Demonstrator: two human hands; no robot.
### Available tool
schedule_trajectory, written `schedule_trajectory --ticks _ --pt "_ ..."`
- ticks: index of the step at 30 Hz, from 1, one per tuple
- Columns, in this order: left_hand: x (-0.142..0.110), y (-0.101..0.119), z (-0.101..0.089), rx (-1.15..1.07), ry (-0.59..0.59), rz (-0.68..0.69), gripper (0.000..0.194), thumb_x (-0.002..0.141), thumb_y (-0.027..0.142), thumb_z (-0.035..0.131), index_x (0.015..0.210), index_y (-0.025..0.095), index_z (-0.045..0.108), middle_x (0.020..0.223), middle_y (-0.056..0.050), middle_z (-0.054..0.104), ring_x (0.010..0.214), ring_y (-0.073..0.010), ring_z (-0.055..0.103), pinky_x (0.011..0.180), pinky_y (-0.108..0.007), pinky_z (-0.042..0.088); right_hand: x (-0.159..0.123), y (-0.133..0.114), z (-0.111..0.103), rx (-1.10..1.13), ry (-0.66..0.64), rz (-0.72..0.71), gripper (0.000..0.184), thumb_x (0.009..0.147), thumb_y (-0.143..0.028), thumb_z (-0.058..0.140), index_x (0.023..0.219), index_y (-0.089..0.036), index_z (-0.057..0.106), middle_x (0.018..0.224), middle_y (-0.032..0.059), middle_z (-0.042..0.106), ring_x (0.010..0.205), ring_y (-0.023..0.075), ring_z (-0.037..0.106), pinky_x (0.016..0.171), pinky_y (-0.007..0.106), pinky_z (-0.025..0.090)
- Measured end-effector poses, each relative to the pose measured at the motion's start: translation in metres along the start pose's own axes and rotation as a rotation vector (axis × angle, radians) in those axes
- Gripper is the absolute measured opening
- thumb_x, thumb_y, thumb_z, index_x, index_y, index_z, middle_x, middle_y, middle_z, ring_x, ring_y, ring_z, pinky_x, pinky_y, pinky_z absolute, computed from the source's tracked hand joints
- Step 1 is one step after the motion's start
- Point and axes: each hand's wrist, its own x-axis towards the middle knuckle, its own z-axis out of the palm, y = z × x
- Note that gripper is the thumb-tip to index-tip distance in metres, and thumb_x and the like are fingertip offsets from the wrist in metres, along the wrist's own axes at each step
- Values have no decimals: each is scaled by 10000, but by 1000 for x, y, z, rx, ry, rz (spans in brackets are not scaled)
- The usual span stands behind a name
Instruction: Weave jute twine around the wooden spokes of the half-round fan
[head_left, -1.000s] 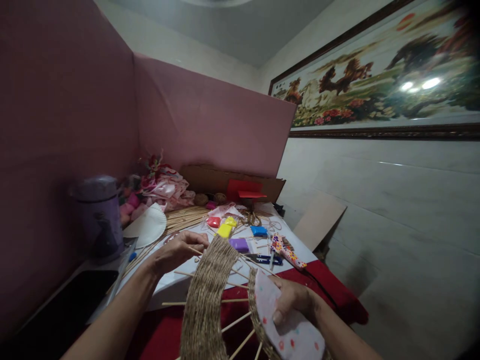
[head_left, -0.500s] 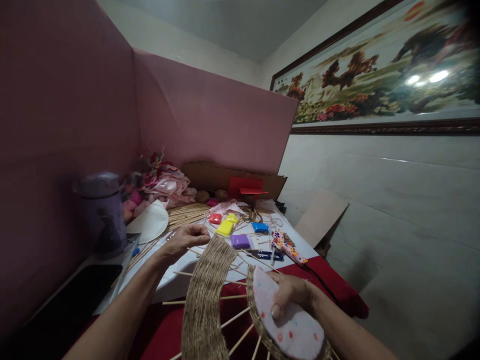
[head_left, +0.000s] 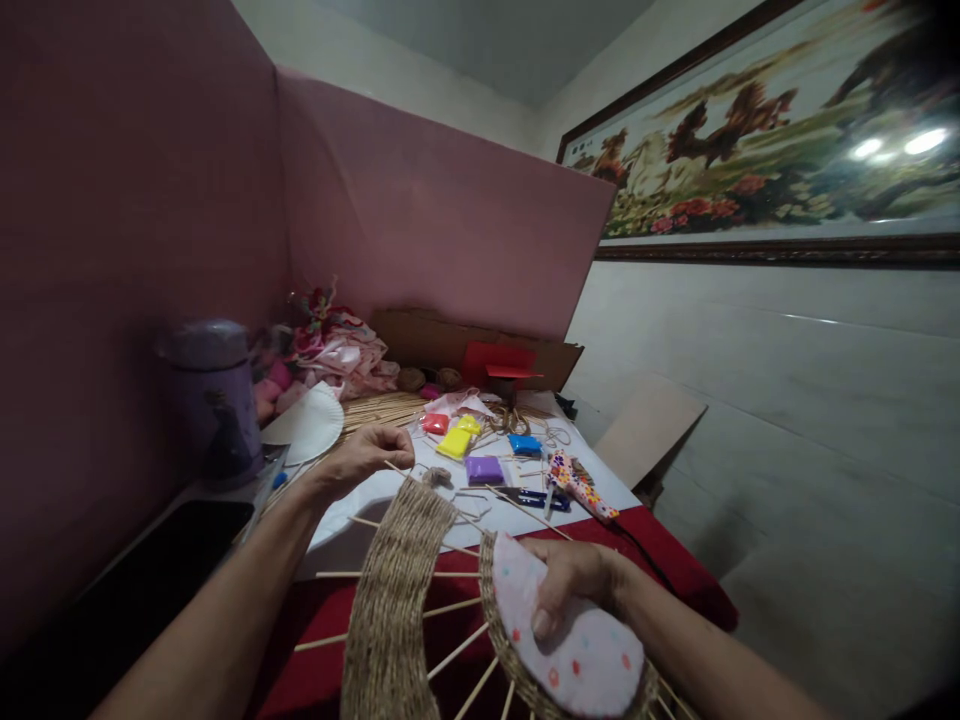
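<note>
A fan-shaped weaving lies in front of me: a broad brown twine band (head_left: 397,590) is woven across thin wooden sticks (head_left: 455,606) that spread from a half-round centre. That centre is covered by white spotted fabric (head_left: 592,655) with a narrow twine edge. My right hand (head_left: 574,585) grips the centre, thumb on the fabric and fingers hidden beneath. Above the band's upper end, my left hand (head_left: 379,452) is closed in a pinch beside a stick tip. What its fingers hold, if anything, is too small to make out.
On the white tabletop lie yellow (head_left: 454,443), purple (head_left: 484,470) and blue (head_left: 524,445) packets, dark-blue snips (head_left: 544,499) and a flower-patterned glue gun (head_left: 577,485). A purple tumbler (head_left: 214,415) and a black phone-like slab (head_left: 180,545) stand left. Pink panels enclose the back.
The weaving has shifted slightly left and tilted with my right hand still on it. My left hand has moved slightly left and up in view; the camera view has shifted too.
</note>
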Motion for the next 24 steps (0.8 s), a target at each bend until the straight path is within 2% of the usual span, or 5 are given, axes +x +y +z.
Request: schedule_trajectory --ticks 9,15,20,24 --pt "-3 6 0 41 -5 30 232 650 323 693 555 143 582 540 39 469 547 -88 372 571 -243 294 -4 2 0 51 33 44 271 354 -88 745 614 -85 669 592 19 668 435 107 595 434 179 526" --pt "-1 14 5 108 19 61 229 635 328 706 548 148 596 545 31 479 553 -97 392 550 -243 304 -8 2 1 53 19 4 186 413 -101 725 583 -83 651 528 2 623 401 86 561 398 149 482" --pt "-1 20 11 186 16 92 169 610 288 730 556 146 654 580 13 500 600 -115 434 572 -255 329 -7 3 -3 59 35 -8 261 423 -97 738 668 -90 652 603 21 660 458 108 596 443 168 497" --pt "0 21 12 266 63 187 142 618 285 736 572 160 687 586 9 503 605 -117 434 579 -260 341 -9 1 -5 71 43 -16 256 445 -105 729 688 -107 648 599 8 657 463 102 591 454 171 495"
